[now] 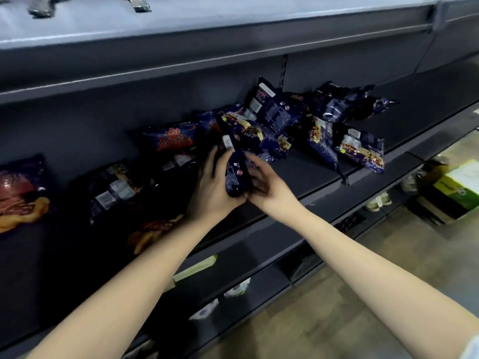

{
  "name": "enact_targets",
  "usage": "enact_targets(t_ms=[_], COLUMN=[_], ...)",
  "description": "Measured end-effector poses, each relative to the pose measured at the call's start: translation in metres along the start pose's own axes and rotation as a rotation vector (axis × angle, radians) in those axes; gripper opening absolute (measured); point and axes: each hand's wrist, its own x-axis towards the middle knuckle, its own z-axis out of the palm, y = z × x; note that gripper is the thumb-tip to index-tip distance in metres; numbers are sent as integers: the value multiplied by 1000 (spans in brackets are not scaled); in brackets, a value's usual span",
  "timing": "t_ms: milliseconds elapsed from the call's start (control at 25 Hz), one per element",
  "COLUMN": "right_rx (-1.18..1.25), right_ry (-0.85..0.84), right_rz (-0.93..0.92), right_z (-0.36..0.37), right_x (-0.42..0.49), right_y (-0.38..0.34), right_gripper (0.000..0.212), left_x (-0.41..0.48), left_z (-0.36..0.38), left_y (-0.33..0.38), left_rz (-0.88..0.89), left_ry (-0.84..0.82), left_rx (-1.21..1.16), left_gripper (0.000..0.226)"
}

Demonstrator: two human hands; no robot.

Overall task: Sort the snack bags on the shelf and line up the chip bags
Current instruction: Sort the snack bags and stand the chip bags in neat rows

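Your two bare forearms fill the foreground, the left forearm (pixel 116 288) and the right forearm (pixel 375 260) both reaching up to the middle of the dark shelf (pixel 311 177).

Far left on that shelf a red-and-orange chip bag (pixel 20 193) stands against the back wall. Next to it a dark bag with white labels (pixel 114 190) leans back, and an orange-printed bag (pixel 153 231) lies low in front of it, half hidden by your left arm. Behind them stands a bag with red lettering (pixel 171 138).

Your left hand (pixel 212 187) wraps its fingers round the left side of a narrow dark blue bag (pixel 237 174). Your right hand (pixel 264 185) clasps the same bag from the right, and the two hands meet under its lower end. The bag stands upright between your palms, just above the shelf's front part; the blur makes it hard to tell, but it seems clear of the surface.

Right of your hands a loose heap of blue bags (pixel 272 112) lies jumbled, and two more blue bags (pixel 360 151) hang over the front edge.

Lower right, a green-and-white box (pixel 458 187) sits on the floor
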Motion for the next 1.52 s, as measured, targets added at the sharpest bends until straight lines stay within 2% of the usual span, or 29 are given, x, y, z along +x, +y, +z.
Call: enact_targets(t_ms=[160, 280, 320, 400, 480, 520, 560, 600, 680, 760, 840, 920, 960, 1040, 1080, 1160, 1200, 1240, 1320, 1440, 1520], right_rx=[155, 190, 198, 272, 459, 565, 649, 698, 667, 568, 510, 339, 179, -97, -175, -247, -269, -300, -377, -315, -208], right_ry=[-95, -168, -181, -255, -467, -628, -769, -861, -867, -768, -717, -683, -696, -859, -963, -1065, -1046, -991, -776, -407, -273], right_rz=[-61, -125, -124, -84, 51, 108, 158, 209, 277, 260, 219, 117, 45, -74, -108, -165, -206, -266, -399, -389, -296], right_z=[12, 35, 46, 70, 98, 112, 126, 144, 179, 212, 238, 250, 254, 263, 267, 277, 282, 286, 293, 290, 284], right_x=[18, 31, 39, 55, 68, 71, 73, 73, 74, 76, 82, 91, 97, 104, 103, 99, 95, 91, 84, 82, 84], right_y=[-27, -34, -36, -43, -50, -52, -51, -51, -47, -51, -58, -64, -65, -72, -78, -89, -93, -95, -95, -86, -86], right_gripper=[69, 64, 64, 67, 66, 60, 54, 55, 60, 50, 50, 62, 72, 80, 75, 65, 62, 59, 59, 49, 50], left_x=[-6, -28, -37, -56, -78, -88, -98, -108, -127, -143, -154, -162, -166, -171, -171, -168, -168, -168, -175, -179, -176], left_z=[-45, -81, -94, -120, -144, -154, -163, -173, -190, -206, -226, -247, -260, -288, -300, -311, -307, -301, -292, -286, -282], left_y=[2, -7, -12, -23, -41, -48, -51, -55, -67, -83, -101, -117, -124, -126, -122, -111, -111, -110, -118, -138, -148], left_rz=[-72, -188, -265, -404, -482, -513, -548, -585, -672, -744, -738, -732, -715, -631, -621, -693, -722, -727, -706, -716, -721], left_ry=[170, 187, 203, 229, 247, 273, 307, 354, 453, 494, 544, 632, 647, 523, 366, -9, -157, -227, -206, 39, 309], left_rx=[-211, -427, -530, -896, -1188, -1226, -1240, -1216, -1136, -1047, -1037, -1036, -965, -760, -640, -451, -392, -353, -335, -389, -465], left_gripper=[81, 62, 52, 40, 62, 74, 73, 56, 17, 11, 8, 11, 9, 25, 36, 34, 30, 28, 28, 31, 33])
